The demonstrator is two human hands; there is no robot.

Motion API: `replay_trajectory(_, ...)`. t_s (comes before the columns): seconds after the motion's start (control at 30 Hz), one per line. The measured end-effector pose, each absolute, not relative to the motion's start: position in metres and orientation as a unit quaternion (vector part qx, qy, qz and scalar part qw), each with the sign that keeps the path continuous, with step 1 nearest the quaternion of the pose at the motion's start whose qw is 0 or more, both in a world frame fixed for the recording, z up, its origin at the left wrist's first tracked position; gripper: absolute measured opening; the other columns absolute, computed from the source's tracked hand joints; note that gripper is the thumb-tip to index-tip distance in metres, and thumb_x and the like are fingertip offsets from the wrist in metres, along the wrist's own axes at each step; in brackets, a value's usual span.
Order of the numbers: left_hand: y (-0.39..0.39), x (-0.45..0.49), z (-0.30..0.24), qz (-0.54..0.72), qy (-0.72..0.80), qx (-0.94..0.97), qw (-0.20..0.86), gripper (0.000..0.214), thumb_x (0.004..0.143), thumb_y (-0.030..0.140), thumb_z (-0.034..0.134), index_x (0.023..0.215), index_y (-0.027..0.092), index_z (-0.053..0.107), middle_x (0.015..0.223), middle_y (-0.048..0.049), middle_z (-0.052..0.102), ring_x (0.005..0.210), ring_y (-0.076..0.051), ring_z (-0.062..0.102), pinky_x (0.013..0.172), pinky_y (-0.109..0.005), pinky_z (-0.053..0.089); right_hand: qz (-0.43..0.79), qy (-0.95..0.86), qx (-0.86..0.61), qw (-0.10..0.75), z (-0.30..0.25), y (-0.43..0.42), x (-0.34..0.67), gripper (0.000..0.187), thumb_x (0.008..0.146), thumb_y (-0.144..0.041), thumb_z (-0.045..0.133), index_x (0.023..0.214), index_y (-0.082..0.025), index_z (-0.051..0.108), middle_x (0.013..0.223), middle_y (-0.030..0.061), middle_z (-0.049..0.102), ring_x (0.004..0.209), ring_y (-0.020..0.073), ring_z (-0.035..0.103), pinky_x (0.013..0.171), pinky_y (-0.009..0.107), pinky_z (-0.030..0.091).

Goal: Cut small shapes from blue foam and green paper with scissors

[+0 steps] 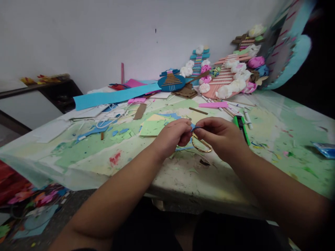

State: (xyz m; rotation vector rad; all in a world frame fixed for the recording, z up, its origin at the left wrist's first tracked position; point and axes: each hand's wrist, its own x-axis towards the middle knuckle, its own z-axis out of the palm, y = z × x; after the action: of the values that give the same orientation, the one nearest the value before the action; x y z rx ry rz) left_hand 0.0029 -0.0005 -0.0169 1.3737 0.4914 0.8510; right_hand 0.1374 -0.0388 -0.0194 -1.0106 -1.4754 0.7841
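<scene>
My left hand (174, 136) and my right hand (222, 136) meet above the near middle of the table, both closed in a pinch. Between their fingertips is a small dark blue strip (196, 128), mostly covered by the fingers. Just beneath it shows a gold loop (202, 145) that looks like a scissors handle; the rest of it is hidden. Light green paper (153, 126) lies left of my left hand, with blue scraps around it. A green utility knife (241, 129) lies behind my right hand.
A long blue strip (115, 97) and a brown piece (140, 111) lie at the back left. Decorated cardboard instruments, one blue (171, 83) and one pink (222, 79), stand by the wall. Several markers lie near a pink strip (213, 104). A blue packet (324, 150) sits far right.
</scene>
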Motion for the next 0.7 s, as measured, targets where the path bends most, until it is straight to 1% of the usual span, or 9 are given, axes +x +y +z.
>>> replay_trajectory(0.17,-0.0017,0.0027,-0.0133,0.342,0.23,0.582,0.701,0.013,0.061,0.012,0.038,0.049,0.016,0.032,0.039,0.0056,0.03,0.033,-0.003,0.024,0.034,-0.018,0.013,0.238,-0.678,-0.47,0.513,-0.0195,-0.0412,0.1394,0.012,0.069,-0.031,0.056,0.071,-0.019,0.055,0.065,0.0005,0.055,0.058,0.012,0.049,0.05,0.025,0.037)
replay_trajectory(0.27,-0.0023,0.0031,-0.0118,0.319,0.229,0.575,0.718,0.013,0.06,0.013,0.037,0.05,0.016,0.031,0.038,0.006,0.028,0.032,-0.003,0.022,0.034,-0.018,0.012,0.214,-0.697,-0.486,0.481,-0.0207,-0.0407,0.1404,0.015,0.072,-0.033,0.052,0.07,-0.019,0.054,0.063,0.0007,0.054,0.056,0.0114,0.047,0.048,0.025,0.035)
replay_trajectory(0.37,-0.0025,0.0038,-0.0115,0.326,0.227,0.571,0.718,0.013,0.059,0.012,0.037,0.05,0.016,0.03,0.038,0.0059,0.029,0.032,-0.003,0.022,0.034,-0.018,0.012,0.248,-0.688,-0.478,0.486,-0.0211,-0.0399,0.1399,0.015,0.072,-0.035,0.052,0.07,-0.02,0.053,0.062,0.0003,0.053,0.055,0.0115,0.047,0.048,0.025,0.036)
replay_trajectory(0.53,-0.0013,0.004,-0.0143,0.338,0.226,0.572,0.712,0.012,0.058,0.011,0.038,0.05,0.016,0.031,0.04,0.0054,0.03,0.034,-0.003,0.025,0.035,-0.018,0.014,0.334,-0.634,-0.467,0.518,-0.0207,-0.0388,0.1372,0.017,0.065,-0.036,0.059,0.066,-0.021,0.052,0.059,-0.0005,0.053,0.053,0.0115,0.047,0.046,0.025,0.037)
replay_trajectory(0.7,-0.0014,0.0018,-0.017,0.36,0.222,0.61,0.67,0.013,0.062,0.013,0.038,0.049,0.015,0.035,0.041,0.0044,0.032,0.037,-0.004,0.029,0.037,-0.019,0.017,0.358,-0.615,-0.446,0.544,-0.0222,-0.0381,0.1372,0.015,0.062,-0.033,0.063,0.064,-0.022,0.053,0.06,-0.0005,0.054,0.054,0.0118,0.049,0.048,0.026,0.039)
